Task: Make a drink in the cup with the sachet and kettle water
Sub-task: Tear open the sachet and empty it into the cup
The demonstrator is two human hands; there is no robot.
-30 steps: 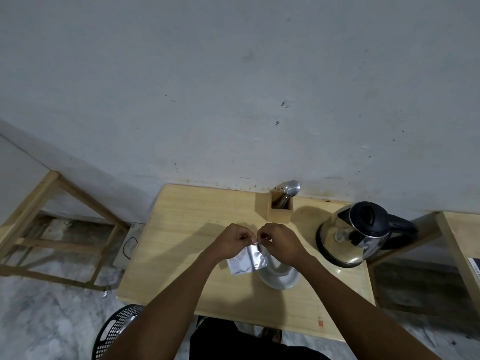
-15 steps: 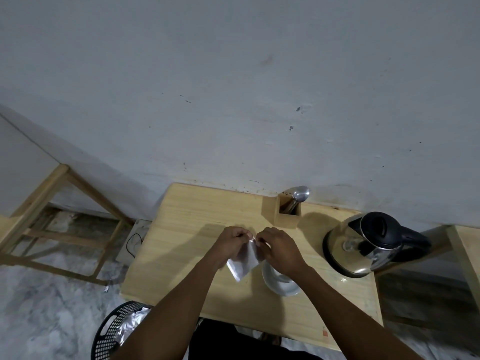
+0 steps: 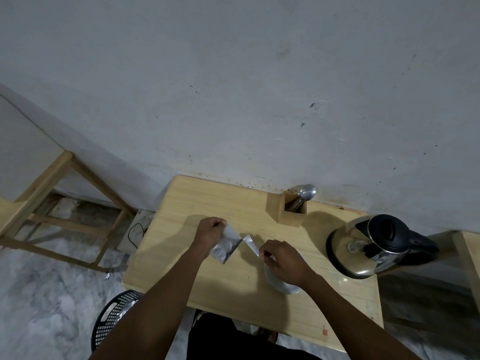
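Black perforated basket (image 3: 111,315) stands on the floor at lower left of frame. Above it, wooden table (image 3: 181,268). White cup (image 3: 281,284) at lower centre, partly covered by the right hand (image 3: 283,261), which pinches a torn strip (image 3: 251,244). Left hand (image 3: 209,233), frame centre, pinches the silver sachet (image 3: 227,246). Kettle (image 3: 374,245) sits centre right. Wooden holder (image 3: 292,213) with a spoon (image 3: 306,192) stands against the wall.

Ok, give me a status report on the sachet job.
Left hand pinching silver sachet above table. Right hand pinching torn-off strip, over the cup. Kettle untouched, path to cup clear.
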